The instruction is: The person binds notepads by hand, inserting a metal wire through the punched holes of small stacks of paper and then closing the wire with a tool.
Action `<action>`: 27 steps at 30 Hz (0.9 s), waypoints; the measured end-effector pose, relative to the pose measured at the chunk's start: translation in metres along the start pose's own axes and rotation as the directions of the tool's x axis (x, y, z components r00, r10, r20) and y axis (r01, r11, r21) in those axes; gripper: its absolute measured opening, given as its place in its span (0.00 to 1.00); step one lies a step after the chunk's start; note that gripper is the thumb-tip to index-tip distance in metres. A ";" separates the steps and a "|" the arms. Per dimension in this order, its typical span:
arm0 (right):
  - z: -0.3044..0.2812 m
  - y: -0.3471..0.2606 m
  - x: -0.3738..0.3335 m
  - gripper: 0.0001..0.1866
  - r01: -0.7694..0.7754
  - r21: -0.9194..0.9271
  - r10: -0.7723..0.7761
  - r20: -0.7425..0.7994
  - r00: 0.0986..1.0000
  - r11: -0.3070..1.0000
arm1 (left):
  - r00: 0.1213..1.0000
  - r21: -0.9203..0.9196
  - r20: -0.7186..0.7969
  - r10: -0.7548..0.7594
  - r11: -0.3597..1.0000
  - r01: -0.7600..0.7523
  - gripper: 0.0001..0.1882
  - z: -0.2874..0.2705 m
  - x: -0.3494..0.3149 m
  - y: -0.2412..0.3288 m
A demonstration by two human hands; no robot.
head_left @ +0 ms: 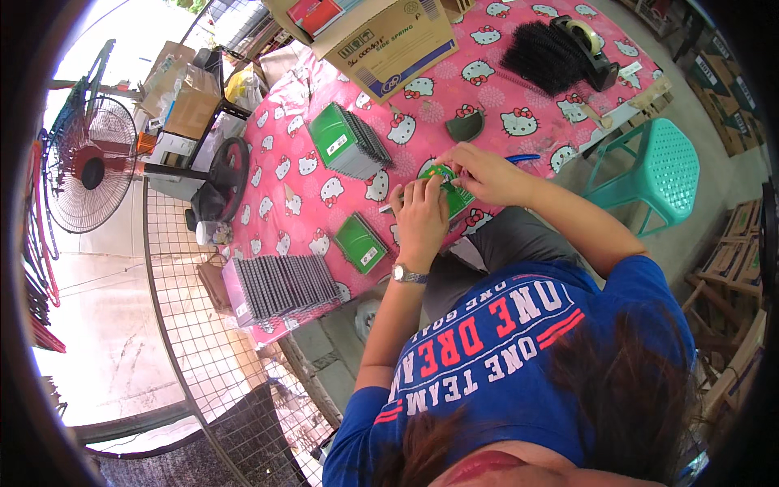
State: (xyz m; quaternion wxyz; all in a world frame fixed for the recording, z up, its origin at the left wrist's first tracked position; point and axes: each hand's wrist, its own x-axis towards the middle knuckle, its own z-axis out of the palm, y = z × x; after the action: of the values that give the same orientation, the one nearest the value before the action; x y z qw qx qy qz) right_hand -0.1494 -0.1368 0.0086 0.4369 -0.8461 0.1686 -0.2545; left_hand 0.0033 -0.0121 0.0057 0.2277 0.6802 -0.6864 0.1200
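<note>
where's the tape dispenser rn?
Head view, upper right: the tape dispenser sits at the table's far corner, right beside the black bristly pile, above the teal stool.

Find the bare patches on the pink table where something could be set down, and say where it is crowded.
The pink tablecloth lies bare between the upper green notebook stack, the smaller green stack and the table's left edge. Another patch runs between the cardboard box and the black comb bindings. It is crowded around the left hand and right hand on the green notebook.
</note>
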 end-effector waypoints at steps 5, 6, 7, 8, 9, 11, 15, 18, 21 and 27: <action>-0.009 -0.016 0.005 0.19 -0.102 -0.137 0.119 0.118 0.986 0.985 | 0.995 -0.036 0.081 -0.062 0.997 0.065 0.14 -0.003 0.001 0.006; -0.012 -0.016 0.009 0.19 -0.051 -0.138 0.077 0.189 0.979 0.989 | 0.995 -0.032 0.078 -0.062 0.997 0.065 0.14 -0.004 0.001 0.005; -0.015 -0.005 0.017 0.19 -0.053 -0.137 0.078 0.182 0.980 0.989 | 0.997 -0.048 0.060 -0.056 0.997 0.058 0.13 -0.004 0.001 0.005; -0.016 0.016 0.031 0.20 -0.227 -0.092 0.238 0.134 0.962 0.970 | 0.998 -0.064 0.041 -0.050 0.997 0.052 0.12 -0.003 0.001 0.005; -0.013 0.037 0.044 0.22 -0.390 -0.038 0.392 0.096 0.915 0.920 | 0.998 -0.061 0.042 -0.047 0.997 0.049 0.12 -0.003 0.000 0.003; 0.006 0.083 0.057 0.24 -0.414 -0.366 0.404 -0.108 0.908 0.833 | 0.998 -0.086 0.060 -0.030 0.996 0.035 0.10 0.000 -0.003 -0.002; 0.020 0.106 0.061 0.27 -0.347 -0.759 0.314 -0.197 0.929 0.551 | 0.998 -0.068 0.056 -0.016 0.998 0.020 0.09 -0.004 -0.012 -0.004; 0.005 0.103 0.072 0.25 -0.270 -0.679 0.332 -0.041 0.942 0.682 | 0.995 0.098 -0.072 -0.068 0.992 0.075 0.12 -0.012 -0.012 0.000; -0.030 0.037 0.055 0.23 -0.329 0.718 -0.076 0.469 0.880 0.614 | 0.977 -0.005 -0.036 -0.209 0.978 0.209 0.16 -0.006 -0.025 -0.009; -0.040 0.028 0.036 0.28 -0.439 0.571 -0.075 0.664 0.744 0.694 | 0.993 -0.219 -0.027 -0.118 0.970 0.109 0.17 -0.006 -0.007 -0.010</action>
State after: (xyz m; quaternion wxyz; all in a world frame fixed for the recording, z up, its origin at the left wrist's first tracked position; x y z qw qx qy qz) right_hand -0.1453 -0.1968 0.0153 0.7763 -0.6279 -0.0108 0.0543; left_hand 0.0135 -0.0035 0.0062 0.3207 0.6869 -0.6506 0.0449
